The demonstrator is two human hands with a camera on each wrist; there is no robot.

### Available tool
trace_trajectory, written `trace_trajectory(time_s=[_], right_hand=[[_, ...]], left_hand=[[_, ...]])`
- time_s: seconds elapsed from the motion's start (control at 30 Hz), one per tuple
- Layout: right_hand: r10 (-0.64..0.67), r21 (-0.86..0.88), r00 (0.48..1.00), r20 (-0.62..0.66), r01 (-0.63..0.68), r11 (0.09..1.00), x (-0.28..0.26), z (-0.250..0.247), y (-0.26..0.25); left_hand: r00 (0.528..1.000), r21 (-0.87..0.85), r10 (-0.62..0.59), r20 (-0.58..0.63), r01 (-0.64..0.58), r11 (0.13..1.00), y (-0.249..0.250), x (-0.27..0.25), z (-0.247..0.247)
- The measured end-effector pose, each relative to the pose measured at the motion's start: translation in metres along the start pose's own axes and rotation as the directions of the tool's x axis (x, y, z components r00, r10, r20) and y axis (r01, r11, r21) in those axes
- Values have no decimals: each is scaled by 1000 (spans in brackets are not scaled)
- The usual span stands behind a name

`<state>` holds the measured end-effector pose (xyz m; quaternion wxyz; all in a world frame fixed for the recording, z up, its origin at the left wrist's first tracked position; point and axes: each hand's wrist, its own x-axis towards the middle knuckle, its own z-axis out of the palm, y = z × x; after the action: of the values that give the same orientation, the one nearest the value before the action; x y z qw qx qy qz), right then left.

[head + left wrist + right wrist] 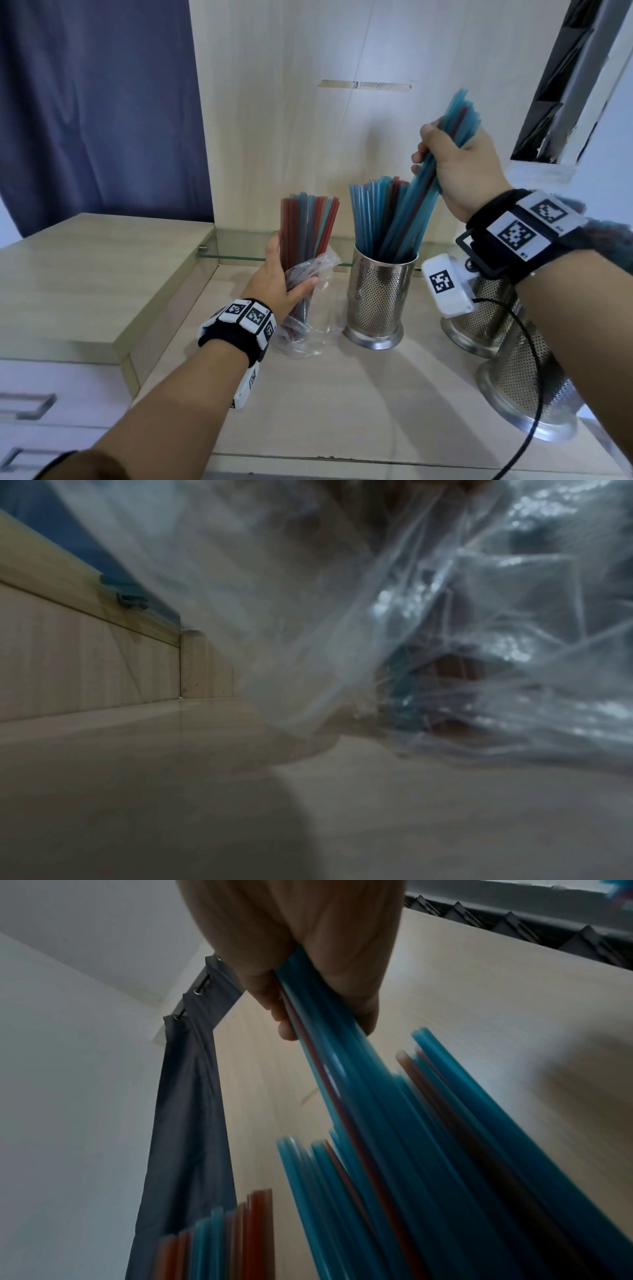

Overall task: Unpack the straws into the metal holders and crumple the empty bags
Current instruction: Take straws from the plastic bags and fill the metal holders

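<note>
Black wristbands (513,236); white coded tags (512,234)

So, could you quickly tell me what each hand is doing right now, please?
Left hand: grips the plastic bag of straws.
Right hand: grips a bunch of blue straws.

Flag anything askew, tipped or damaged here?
One metal holder lies tipped on its side at the right of the counter. The back panel has a pale scuffed strip, like a missing fitting. No loose straws show on the counter.
</note>
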<state>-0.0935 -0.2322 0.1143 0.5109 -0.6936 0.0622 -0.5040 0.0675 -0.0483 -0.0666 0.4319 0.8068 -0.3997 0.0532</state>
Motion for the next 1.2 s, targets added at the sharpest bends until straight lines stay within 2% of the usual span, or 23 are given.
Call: trace_trajectory(time_s=[0.1,0.33,0.6,0.67,0.7,0.8,0.87,0.9,0.93,0.97,1.0,1.03,1.1,1.13,1.2], right_hand=[[26,-25,1000,1,-26,999,-3,3,13],[28,-265,999,31,-19,964,-26,15,44],[141,-189,989,-44,-147,971,-25,22,41],[125,-230,991,-52,-133,964,-23,19,37],[83,-308,995,-51,-95,947,-23,18,35],[-135,-539,991,18,123,833,-24,14,34],[-346,-630,933,93,325,706,-27,10,38],[-436,-711,891,122,385,589,-30,9,42],[-482,-789,868,119,377,485,-32,6,48],[-475,-835,878,62,307,457,-36,4,52],[-415,-829,910,-25,213,518,-40,2,58],[-318,-759,944,-91,141,635,-43,0,66],[-67,-474,993,-97,13,880,-49,-4,80],[41,-350,996,-80,-66,934,-50,-4,88],[183,-295,981,-68,-195,935,-50,-5,93]], left_hand=[[1000,-1,2,-3,-2,1000,1,-1,0],[1000,-19,19,-11,-20,1000,2,-2,-1],[1000,-31,21,-5,-21,999,2,-3,-1],[1000,-35,21,-5,-22,999,3,-2,-1],[1000,-36,23,-8,-24,999,3,-2,-1],[1000,-31,21,-12,-21,999,4,-2,-1],[1000,-24,18,-12,-18,1000,4,-3,-1],[1000,-23,14,-11,-15,1000,4,-3,-1],[1000,-21,10,-9,-11,1000,5,-3,-1],[1000,-21,8,-9,-8,1000,5,-4,-2],[1000,-21,6,-8,-7,1000,5,-4,-2],[1000,-21,6,-7,-6,1000,5,-3,-2],[1000,-19,4,-4,-4,1000,5,-3,-2],[1000,-19,3,-5,-3,1000,5,-3,-2],[1000,-19,-4,-6,4,1000,6,-4,-3]])
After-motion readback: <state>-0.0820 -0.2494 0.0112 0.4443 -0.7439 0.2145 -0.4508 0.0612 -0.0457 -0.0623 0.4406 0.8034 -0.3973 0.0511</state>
